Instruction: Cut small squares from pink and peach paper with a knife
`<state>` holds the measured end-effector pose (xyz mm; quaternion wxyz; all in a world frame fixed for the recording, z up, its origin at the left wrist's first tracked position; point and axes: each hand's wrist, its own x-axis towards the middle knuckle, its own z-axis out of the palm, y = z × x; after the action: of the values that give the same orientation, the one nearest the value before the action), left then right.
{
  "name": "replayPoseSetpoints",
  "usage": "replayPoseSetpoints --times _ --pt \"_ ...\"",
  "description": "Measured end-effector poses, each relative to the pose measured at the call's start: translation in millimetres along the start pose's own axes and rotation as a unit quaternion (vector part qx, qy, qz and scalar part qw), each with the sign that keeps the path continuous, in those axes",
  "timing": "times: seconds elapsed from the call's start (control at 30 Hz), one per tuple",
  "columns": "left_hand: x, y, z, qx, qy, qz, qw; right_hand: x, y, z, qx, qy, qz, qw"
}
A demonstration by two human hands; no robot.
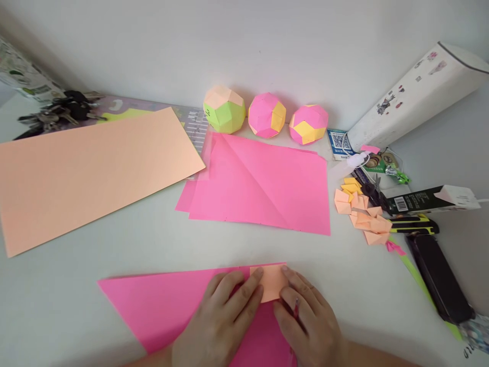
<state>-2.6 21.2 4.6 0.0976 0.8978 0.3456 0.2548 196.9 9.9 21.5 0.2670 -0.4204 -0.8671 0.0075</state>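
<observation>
A small peach paper piece (272,283) lies on the top right corner of a folded pink sheet (160,300) in front of me. My left hand (225,316) rests flat on the pink sheet, its fingertips pressing the left edge of the peach piece. At the piece's right edge, my right hand (311,321) has its fingertips on the corner and side. A slim pen (296,308) with a reddish end sits between the curled fingers of that hand. Part of the pen is hidden by the fingers.
Pink sheets (263,188) lie behind my hands, with a large peach sheet (91,178) to the left. Three paper balls (267,114) stand by the wall. Folded paper pieces (369,224), a utility knife (412,224) and a black case (439,275) are at the right.
</observation>
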Motion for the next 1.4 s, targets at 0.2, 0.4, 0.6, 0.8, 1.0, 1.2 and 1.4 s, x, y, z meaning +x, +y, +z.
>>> replayPoseSetpoints --times 0.2,0.4,0.6,0.8,1.0,1.2,1.4 --pt "0.4 0.7 -0.5 -0.005 -0.003 -0.005 1.000 -0.9 1.2 2.1 0.011 0.007 -0.006 1.000" --pt "0.9 0.6 -0.6 -0.007 0.004 -0.005 1.000 -1.7 2.0 2.0 0.006 0.007 -0.009 1.000" --pt "-0.3 1.1 -0.4 -0.008 -0.007 -0.004 1.000 -2.3 2.4 1.6 -0.004 -0.002 -0.014 1.000" --pt "0.6 1.2 -0.9 -0.008 -0.007 -0.003 1.000 -2.7 2.3 1.7 -0.004 -0.005 -0.013 1.000" --pt "0.8 0.0 -2.3 -0.005 -0.010 -0.005 1.000 -3.8 2.0 3.2 -0.004 -0.007 -0.010 1.000" --pt "2.3 0.9 -2.2 -0.004 -0.005 -0.004 1.000 3.0 7.8 -1.2 0.024 -0.011 -0.005 1.000" --pt "2.4 2.5 -2.6 -0.013 -0.017 -0.016 1.000 17.6 41.9 -14.2 0.244 -0.102 0.031 0.964"
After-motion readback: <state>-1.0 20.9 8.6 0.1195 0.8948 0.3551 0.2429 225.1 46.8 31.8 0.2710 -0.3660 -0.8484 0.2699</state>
